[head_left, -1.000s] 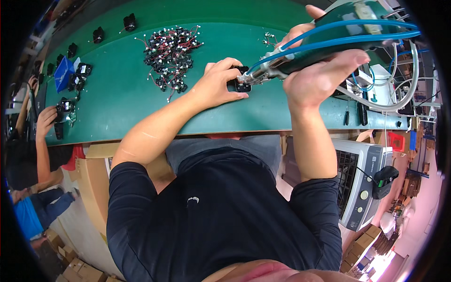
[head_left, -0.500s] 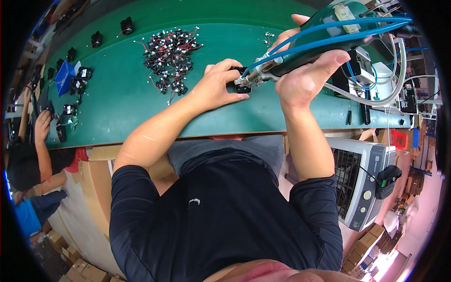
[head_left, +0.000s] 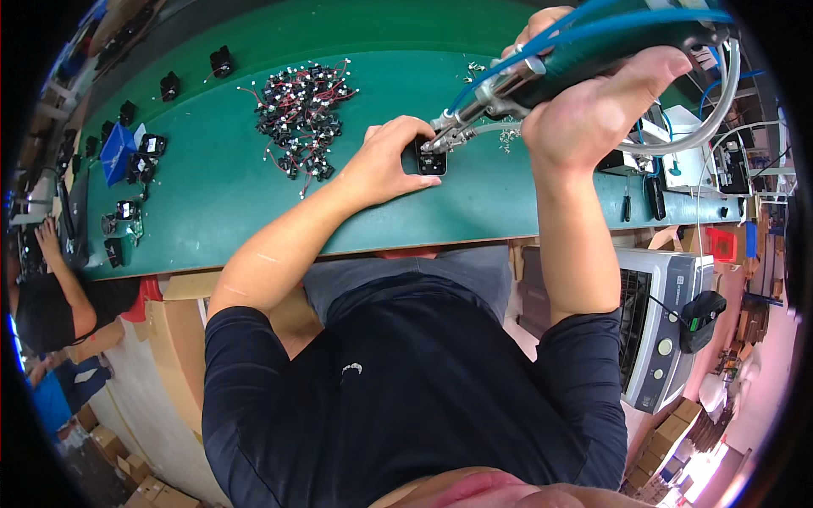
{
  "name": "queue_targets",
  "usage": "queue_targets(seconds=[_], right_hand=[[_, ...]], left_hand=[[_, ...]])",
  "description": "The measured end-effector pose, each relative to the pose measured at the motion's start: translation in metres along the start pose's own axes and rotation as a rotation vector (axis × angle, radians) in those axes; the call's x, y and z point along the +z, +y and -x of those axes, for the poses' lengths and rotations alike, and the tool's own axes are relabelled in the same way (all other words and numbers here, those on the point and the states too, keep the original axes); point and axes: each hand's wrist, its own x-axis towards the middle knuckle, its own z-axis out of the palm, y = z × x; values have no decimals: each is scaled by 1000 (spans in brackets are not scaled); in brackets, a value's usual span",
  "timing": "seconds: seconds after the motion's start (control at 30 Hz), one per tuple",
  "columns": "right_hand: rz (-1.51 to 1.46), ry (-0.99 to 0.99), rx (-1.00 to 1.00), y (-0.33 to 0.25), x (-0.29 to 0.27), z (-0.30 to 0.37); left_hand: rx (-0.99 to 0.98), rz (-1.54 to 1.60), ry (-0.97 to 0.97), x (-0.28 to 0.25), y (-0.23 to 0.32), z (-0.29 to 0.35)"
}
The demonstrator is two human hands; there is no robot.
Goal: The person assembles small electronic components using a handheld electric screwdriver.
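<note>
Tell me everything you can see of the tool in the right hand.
The tool has a thick, dark, smooth-looking body and a slim, silvery, metal-looking nose. Blue hoses run alongside, and a pale tube meets the nose. Held by the right hand, it slants down leftward, its tip at the small black part in the left hand; contact is unclear.

A green bench carries a wired-parts heap, a blue bin and a small black case.
</note>
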Motion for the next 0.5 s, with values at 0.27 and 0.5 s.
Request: queue_targets(seconds=[0.27, 0.5], right_hand=[[55, -18, 50, 35, 8, 31], [70, -91, 65, 34, 11, 40]], left_hand=[[-12, 34, -18, 4, -3, -2], [-15, 42, -26, 7, -11, -2]])
